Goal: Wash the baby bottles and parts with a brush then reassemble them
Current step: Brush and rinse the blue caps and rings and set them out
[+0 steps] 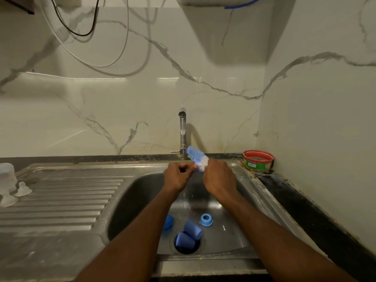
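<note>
Over the sink basin (240, 231), my right hand (218, 179) grips a blue-and-white bottle brush (196, 156), its bristle head pointing up and left toward the tap. My left hand (179, 176) is curled just left of the brush, fingertips pinched at its bristles; what it pinches is too small to tell. In the basin lie two blue caps (192, 228) (184, 240) over the drain, a blue collar ring (206, 219) and another blue part (167, 221) half hidden by my left forearm. A clear bottle (7, 175) and two clear teats (23, 189) (8, 200) stand on the drainboard at far left.
The steel tap (182, 131) stands behind the basin, water trickling down. A red-rimmed green tub (258, 160) sits on the dark counter in the right corner. The ribbed drainboard (67, 198) stretches left. Marble wall close behind and to the right.
</note>
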A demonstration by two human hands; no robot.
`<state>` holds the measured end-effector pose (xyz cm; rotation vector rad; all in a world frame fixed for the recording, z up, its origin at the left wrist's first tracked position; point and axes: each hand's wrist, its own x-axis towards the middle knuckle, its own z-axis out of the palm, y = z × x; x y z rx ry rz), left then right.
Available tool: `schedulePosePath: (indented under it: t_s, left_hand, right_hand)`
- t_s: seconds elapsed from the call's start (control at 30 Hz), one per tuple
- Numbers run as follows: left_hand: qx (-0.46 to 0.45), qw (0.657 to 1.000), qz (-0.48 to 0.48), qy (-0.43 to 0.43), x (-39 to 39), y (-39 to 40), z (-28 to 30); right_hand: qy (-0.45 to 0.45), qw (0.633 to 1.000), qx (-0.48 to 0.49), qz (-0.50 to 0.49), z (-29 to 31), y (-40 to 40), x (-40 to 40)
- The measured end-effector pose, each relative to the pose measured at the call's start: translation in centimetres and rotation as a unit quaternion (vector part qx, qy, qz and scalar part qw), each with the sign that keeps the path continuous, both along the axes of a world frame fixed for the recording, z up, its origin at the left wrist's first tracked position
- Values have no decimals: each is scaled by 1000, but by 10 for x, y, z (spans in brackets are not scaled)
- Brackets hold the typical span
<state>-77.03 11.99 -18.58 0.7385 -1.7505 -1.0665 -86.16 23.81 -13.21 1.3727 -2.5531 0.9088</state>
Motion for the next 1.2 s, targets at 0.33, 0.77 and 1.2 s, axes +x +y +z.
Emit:
schedulePosePath:
  t_s: [0.33, 0.77, 1.2]
  left_hand:
    - [70, 992, -99, 21, -4, 7, 4]
    - [472, 801, -94, 356, -7, 11, 34]
    - [337, 911, -7, 236, -11, 9, 24]
  right_hand:
    - [-21, 1000, -9, -8, 2, -2, -5]
    - [115, 989, -63, 64, -3, -3, 14]
    - [43, 993, -35, 101, -2, 0, -8]
